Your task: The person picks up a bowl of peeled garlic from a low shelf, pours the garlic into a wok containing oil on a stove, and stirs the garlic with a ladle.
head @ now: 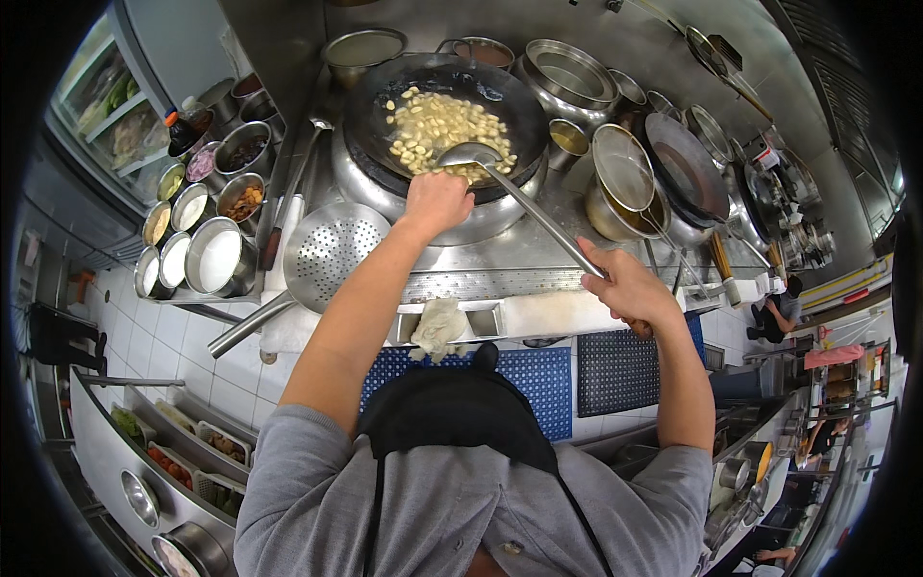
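Observation:
In front of me a black wok (368, 101) sits on a round steel burner ring (346, 180). It holds many small pale-yellow oval pieces (447, 119), perhaps nuts or garlic cloves, in liquid. My left hand (438, 200) is closed in a fist at the wok's near rim, apparently gripping it; the grip itself is hidden under the fingers. My right hand (627, 288) holds the long handle of a steel wok ladle (541, 216) near its end. The ladle's bowl rests among the pieces at the near side of the wok, just beyond my left hand.
A large perforated strainer (335, 252) lies left of the wok. Steel pots of ingredients (220, 256) stand farther left. Right are a fine-mesh skimmer (624, 166) over a pot (606, 216) and another wok (685, 159). A crumpled cloth (440, 324) lies on the front ledge. People are farther off.

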Demonstrator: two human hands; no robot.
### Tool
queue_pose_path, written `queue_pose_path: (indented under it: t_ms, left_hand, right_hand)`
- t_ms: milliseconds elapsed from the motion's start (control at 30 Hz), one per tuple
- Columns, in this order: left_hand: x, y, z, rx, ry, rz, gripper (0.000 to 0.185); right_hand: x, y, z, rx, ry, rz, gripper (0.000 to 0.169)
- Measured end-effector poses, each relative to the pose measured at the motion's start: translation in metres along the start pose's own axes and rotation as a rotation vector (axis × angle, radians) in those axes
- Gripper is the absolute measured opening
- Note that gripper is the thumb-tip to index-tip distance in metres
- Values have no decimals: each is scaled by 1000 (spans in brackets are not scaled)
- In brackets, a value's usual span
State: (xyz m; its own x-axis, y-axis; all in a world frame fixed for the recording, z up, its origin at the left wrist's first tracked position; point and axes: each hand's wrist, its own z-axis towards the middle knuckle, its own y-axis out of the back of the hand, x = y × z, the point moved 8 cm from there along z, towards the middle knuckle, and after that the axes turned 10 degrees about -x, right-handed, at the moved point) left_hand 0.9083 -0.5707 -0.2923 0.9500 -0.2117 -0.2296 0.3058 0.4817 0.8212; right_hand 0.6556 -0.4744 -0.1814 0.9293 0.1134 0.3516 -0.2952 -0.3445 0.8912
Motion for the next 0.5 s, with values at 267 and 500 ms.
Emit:
queue_pose_path:
  t_ms: [267, 500]
  left_hand:
    - [-4, -1, 3, 3, -5, -7, 30]
    - [1, 0, 1, -11, 1, -4, 28]
  right_hand:
    - [-4, -46, 83, -446, 411, -185, 59]
    - [44, -52, 159, -265, 168, 18, 45]
